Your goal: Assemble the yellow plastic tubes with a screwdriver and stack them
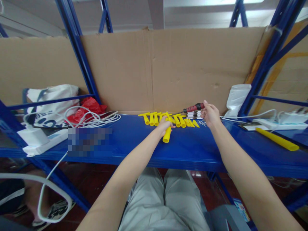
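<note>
From where I stand, the row of yellow pieces [151, 120] is the thing to steer by. Just in front of its middle, the left hand [165, 123] has its fingers wrapped round a yellow handle [166, 136], tilted so that its round end points toward the person, presumably to leave the far end free. The right hand [209, 114], beyond the row's right end, has its fingertips closed on the butt of a red-and-black screwdriver [193, 108], a hold that would suit turning it. The shaft slants over the row toward the handle's far end; whether the tip touches, I can't tell. White strips with dark bands [193, 115] lie just behind the row's right end, and small loose bits [202, 122] lie just beside it, probably to stay within easy reach. Well to the row's right lies a longer yellow piece [276, 139], perhaps kept apart because it differs. Cardboard [192, 70] stands behind the row, apparently as a backstop.
</note>
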A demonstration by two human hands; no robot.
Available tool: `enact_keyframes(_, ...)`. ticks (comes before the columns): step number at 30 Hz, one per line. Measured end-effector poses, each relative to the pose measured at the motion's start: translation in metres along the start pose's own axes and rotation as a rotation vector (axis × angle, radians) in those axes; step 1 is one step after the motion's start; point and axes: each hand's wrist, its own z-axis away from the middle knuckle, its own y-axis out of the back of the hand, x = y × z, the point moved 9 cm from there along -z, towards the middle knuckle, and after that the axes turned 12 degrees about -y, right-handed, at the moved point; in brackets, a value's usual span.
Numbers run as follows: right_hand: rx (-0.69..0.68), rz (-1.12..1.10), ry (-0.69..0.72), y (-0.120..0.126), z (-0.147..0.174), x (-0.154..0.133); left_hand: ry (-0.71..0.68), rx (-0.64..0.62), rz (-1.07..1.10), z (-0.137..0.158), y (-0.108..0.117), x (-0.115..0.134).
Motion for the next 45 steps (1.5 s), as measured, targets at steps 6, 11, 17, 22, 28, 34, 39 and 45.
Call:
enact_keyframes(6, -0.011, -0.003, -0.051, -0.002, 0.002, 0.003, 0.000, -0.009, -0.006, 0.000, 0.000, 0.000)
enact_keyframes(11, -0.013, 0.008, -0.066, -0.002, 0.003, 0.004, -0.001, -0.009, -0.004, 0.000, 0.000, -0.001)
enact_keyframes(17, -0.050, 0.024, -0.030, -0.007, 0.005, 0.000, -0.003, 0.006, -0.001, 0.000, 0.001, 0.000)
enact_keyframes(22, -0.070, 0.039, -0.031, -0.008, 0.004, 0.001, 0.010, 0.012, -0.006, 0.000, 0.001, -0.001)
enact_keyframes(28, -0.097, 0.034, 0.009, -0.008, 0.004, 0.000, -0.001, 0.001, 0.008, 0.000, -0.001, -0.002)
enact_keyframes(34, -0.038, 0.041, 0.002, -0.004, 0.004, 0.001, -0.001, -0.007, 0.013, 0.000, -0.001, -0.001)
enact_keyframes(39, -0.002, 0.028, 0.008, -0.003, 0.003, 0.001, -0.002, -0.011, 0.005, 0.002, -0.002, 0.001)
enact_keyframes(45, 0.108, 0.010, 0.123, 0.011, -0.001, -0.008, -0.070, 0.005, 0.049, -0.001, -0.002, 0.007)
